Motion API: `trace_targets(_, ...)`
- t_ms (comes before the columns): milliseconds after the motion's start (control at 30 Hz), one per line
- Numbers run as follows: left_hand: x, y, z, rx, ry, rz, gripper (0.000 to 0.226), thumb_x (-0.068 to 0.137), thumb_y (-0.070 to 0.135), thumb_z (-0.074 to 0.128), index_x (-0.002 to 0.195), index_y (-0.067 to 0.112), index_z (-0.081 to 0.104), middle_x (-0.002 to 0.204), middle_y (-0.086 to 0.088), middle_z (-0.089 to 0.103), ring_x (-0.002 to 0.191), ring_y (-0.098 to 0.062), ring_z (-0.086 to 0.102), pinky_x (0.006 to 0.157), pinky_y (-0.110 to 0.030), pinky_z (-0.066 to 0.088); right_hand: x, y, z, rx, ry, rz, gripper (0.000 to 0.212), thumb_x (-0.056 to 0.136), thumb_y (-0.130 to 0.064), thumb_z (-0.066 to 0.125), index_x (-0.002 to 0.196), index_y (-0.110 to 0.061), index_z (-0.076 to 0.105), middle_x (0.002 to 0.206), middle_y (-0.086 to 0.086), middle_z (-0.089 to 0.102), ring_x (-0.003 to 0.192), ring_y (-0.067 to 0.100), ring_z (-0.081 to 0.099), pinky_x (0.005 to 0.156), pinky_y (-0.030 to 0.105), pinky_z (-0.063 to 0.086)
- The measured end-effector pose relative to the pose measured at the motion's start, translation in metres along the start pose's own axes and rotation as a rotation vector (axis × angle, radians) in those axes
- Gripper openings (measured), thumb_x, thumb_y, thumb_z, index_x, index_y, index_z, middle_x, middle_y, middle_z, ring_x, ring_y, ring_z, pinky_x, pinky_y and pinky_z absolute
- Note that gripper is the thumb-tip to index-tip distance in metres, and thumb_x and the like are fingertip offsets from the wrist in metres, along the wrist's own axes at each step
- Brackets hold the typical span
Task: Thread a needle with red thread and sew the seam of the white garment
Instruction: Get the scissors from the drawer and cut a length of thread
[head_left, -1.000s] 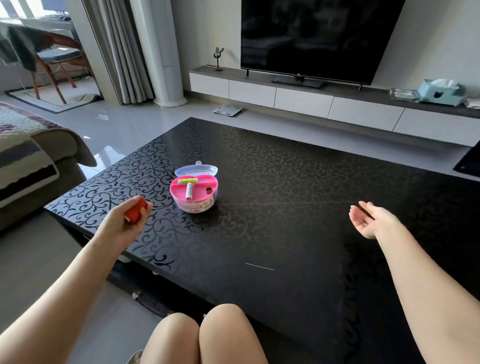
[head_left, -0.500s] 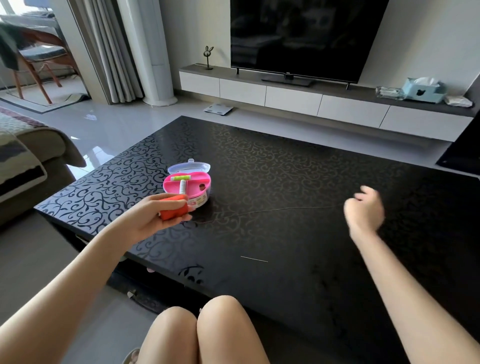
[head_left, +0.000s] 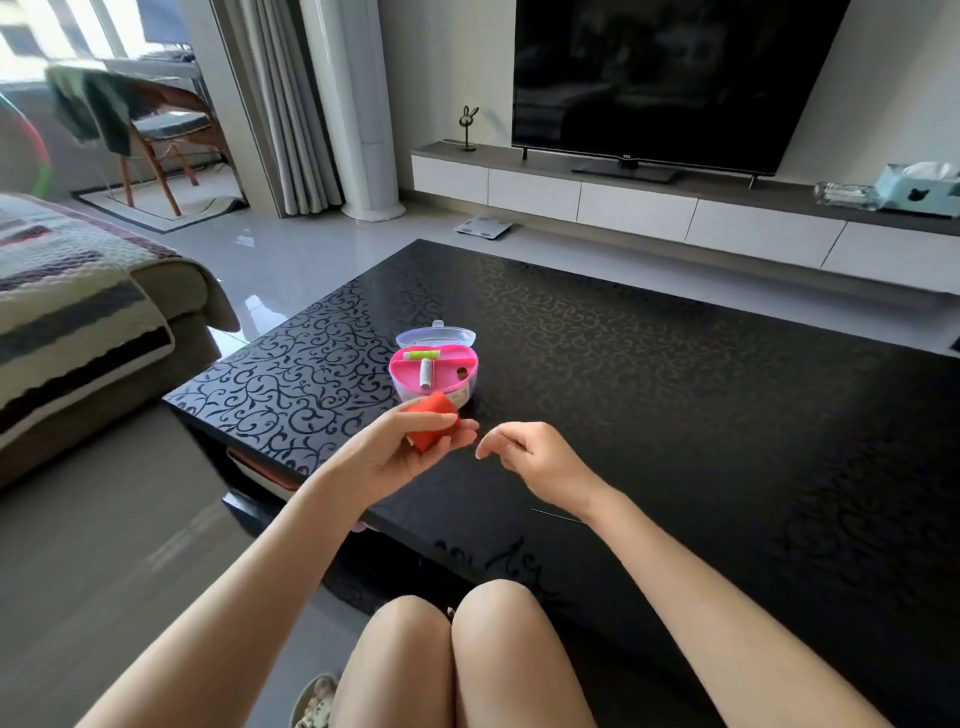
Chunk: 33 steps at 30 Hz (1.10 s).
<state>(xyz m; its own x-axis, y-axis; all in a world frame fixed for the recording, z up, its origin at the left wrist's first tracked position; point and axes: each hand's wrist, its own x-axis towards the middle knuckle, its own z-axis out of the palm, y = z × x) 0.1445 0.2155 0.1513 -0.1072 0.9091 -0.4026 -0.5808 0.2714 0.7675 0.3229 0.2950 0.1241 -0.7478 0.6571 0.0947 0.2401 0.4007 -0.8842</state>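
Living room from a seated person's view: a blanketed sofa (head_left: 78, 291) at left, a glossy black patterned bench (head_left: 675, 389) ahead. An open pink sewing box (head_left: 434, 371) sits on it. Just in front, the left hand (head_left: 384, 462) grips a red thread spool (head_left: 431, 426). The right hand (head_left: 535, 460), stretched far right a moment ago, has come in beside the spool, fingers (head_left: 493, 441) curled; whether they pinch thread cannot be told. That suggests a length is drawn. A needle (head_left: 556, 514) lies unthreaded by the right wrist. No white garment shows.

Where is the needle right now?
In the head view, the needle lies on the black table near its front edge, unheld, just left of the wrist of the right hand.
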Motion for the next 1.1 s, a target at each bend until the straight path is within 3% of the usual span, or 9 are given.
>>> trace_targets(100, 0.001, 0.0, -0.011, 0.073, 0.107, -0.007, 0.018, 0.089, -0.006, 0.053, 0.102, 0.007, 0.056, 0.083, -0.019, 0.071, 0.065, -0.022, 0.071, 0.044, -0.016, 0.051, -0.01, 0.003, -0.012, -0.093, 0.024, 0.007, 0.027, 0.099, -0.009, 0.046, 0.085, -0.008, 0.069, 0.052, -0.015, 0.048, 0.052, -0.001, 0.043, 0.058, 0.014, 0.034)
trace_targets(233, 0.003, -0.003, -0.029, -0.086, 0.204, -0.028, 0.02, 0.083, -0.013, 0.052, 0.089, 0.007, 0.054, 0.081, -0.014, 0.059, 0.061, -0.019, 0.064, 0.041, -0.013, 0.046, -0.023, 0.007, -0.03, -0.199, 0.038, 0.006, 0.027, 0.096, -0.006, 0.049, 0.079, -0.012, 0.068, 0.053, -0.021, 0.053, 0.054, -0.002, 0.047, 0.059, 0.011, 0.036)
trace_targets(333, 0.006, -0.008, -0.042, -0.223, 0.184, -0.022, 0.03, 0.067, -0.012, 0.061, 0.09, 0.005, 0.051, 0.078, -0.008, 0.051, 0.055, -0.012, 0.053, 0.04, -0.014, 0.042, -0.033, 0.012, -0.042, -0.208, 0.07, 0.021, 0.028, 0.097, -0.01, 0.051, 0.076, -0.018, 0.068, 0.055, -0.007, 0.051, 0.052, 0.002, 0.041, 0.058, 0.015, 0.034)
trace_targets(400, 0.006, -0.012, -0.046, -0.251, 0.125, -0.018, 0.033, 0.061, -0.009, 0.068, 0.089, 0.004, 0.056, 0.08, -0.01, 0.054, 0.058, -0.015, 0.06, 0.046, -0.017, 0.05, -0.038, 0.011, -0.049, -0.186, 0.095, 0.037, 0.027, 0.097, -0.009, 0.05, 0.078, -0.014, 0.067, 0.051, -0.013, 0.048, 0.049, 0.001, 0.039, 0.055, 0.014, 0.032)
trace_targets(467, 0.006, -0.017, -0.047, -0.294, 0.055, -0.022, 0.057, 0.039, -0.014, 0.085, 0.089, 0.0, 0.06, 0.087, -0.019, 0.06, 0.071, -0.029, 0.07, 0.054, -0.025, 0.057, -0.042, 0.007, -0.055, -0.176, 0.101, 0.044, 0.026, 0.098, -0.007, 0.047, 0.08, -0.008, 0.066, 0.047, -0.021, 0.047, 0.046, -0.001, 0.041, 0.052, 0.011, 0.032)
trace_targets(533, 0.009, -0.021, -0.047, -0.37, 0.033, -0.017, 0.078, 0.019, -0.02, 0.086, 0.091, -0.002, 0.062, 0.096, -0.026, 0.063, 0.083, -0.04, 0.07, 0.057, -0.028, 0.059, -0.044, 0.003, -0.061, -0.179, 0.112, 0.042, 0.026, 0.099, -0.007, 0.046, 0.082, -0.006, 0.066, 0.046, -0.021, 0.046, 0.045, -0.001, 0.041, 0.05, 0.011, 0.033)
trace_targets(767, 0.006, -0.02, -0.041, -0.356, -0.037, -0.067, 0.076, 0.021, 0.01, 0.097, 0.089, 0.007, 0.065, 0.072, -0.001, 0.062, 0.053, -0.011, 0.06, 0.045, -0.019, 0.049, -0.049, -0.002, -0.088, -0.233, 0.215, 0.073, 0.031, 0.1, -0.015, 0.046, 0.076, -0.016, 0.066, 0.052, -0.003, 0.052, 0.049, 0.003, 0.042, 0.055, 0.012, 0.036)
trace_targets(933, -0.003, -0.01, -0.051, -0.362, -0.065, -0.074, 0.081, 0.024, 0.011, 0.098, 0.097, 0.006, 0.062, 0.077, -0.004, 0.064, 0.058, -0.012, 0.062, 0.043, -0.017, 0.048, -0.077, 0.007, -0.091, -0.243, 0.036, 0.221, 0.032, 0.099, -0.015, 0.047, 0.075, -0.017, 0.068, 0.051, 0.0, 0.058, 0.056, 0.007, 0.052, 0.071, 0.016, 0.037)
trace_targets(1100, -0.008, -0.014, -0.057, -0.284, -0.03, -0.101, 0.086, 0.017, 0.005, 0.097, 0.095, 0.007, 0.06, 0.078, -0.012, 0.065, 0.057, -0.014, 0.061, 0.04, -0.014, 0.044, -0.102, 0.028, -0.083, -0.27, -0.1, 0.356, 0.031, 0.098, -0.013, 0.047, 0.075, -0.014, 0.068, 0.058, 0.005, 0.065, 0.06, 0.008, 0.059, 0.072, 0.02, 0.044)
